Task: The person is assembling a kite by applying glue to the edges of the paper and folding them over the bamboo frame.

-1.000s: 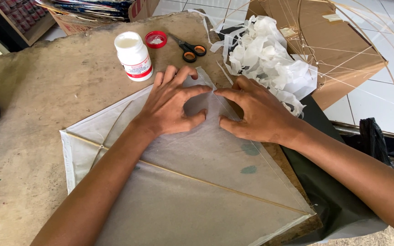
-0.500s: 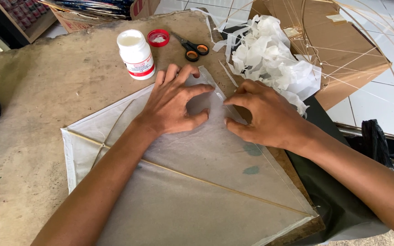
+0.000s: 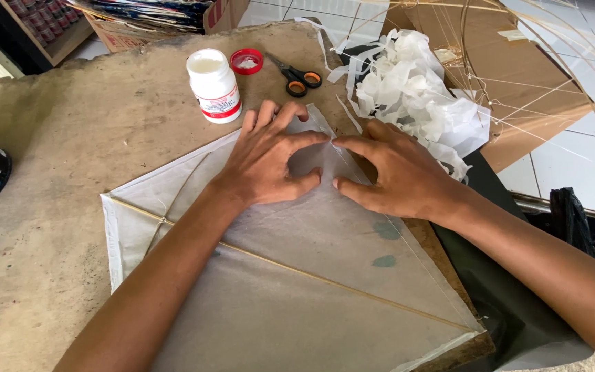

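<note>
A pale paper kite (image 3: 297, 275) lies flat on the rough brown worktop (image 3: 70, 172), its thin bamboo spar running from the left corner down toward the lower right, its top corner pointing up toward the far side. Both hands rest near that top corner. The left hand (image 3: 270, 162) lies palm down on the paper with the fingers spread wide, thumb tucked toward the middle, pressing the sheet flat; it grips nothing. The right hand (image 3: 397, 172) sits just beside it, fingers bent and splayed, fingertips pushing down on the paper along the kite's right edge; index finger and thumb almost meet those of the left hand, and whether they pinch a fold there I cannot tell.

The kite's right edge runs close to the worktop's right rim, where a dark cloth (image 3: 511, 289) hangs below. Just beyond the top corner stand a white glue bottle (image 3: 213, 86), uncapped, its red cap (image 3: 246, 61) near it, and a pair of scissors with orange and black handles (image 3: 299, 76). A heap of crumpled white paper scraps (image 3: 421, 96) lies close to the right hand, against a cardboard box (image 3: 518, 83) with thin bamboo strips bowed over it. To the left of the kite the worktop lies bare and wide.
</note>
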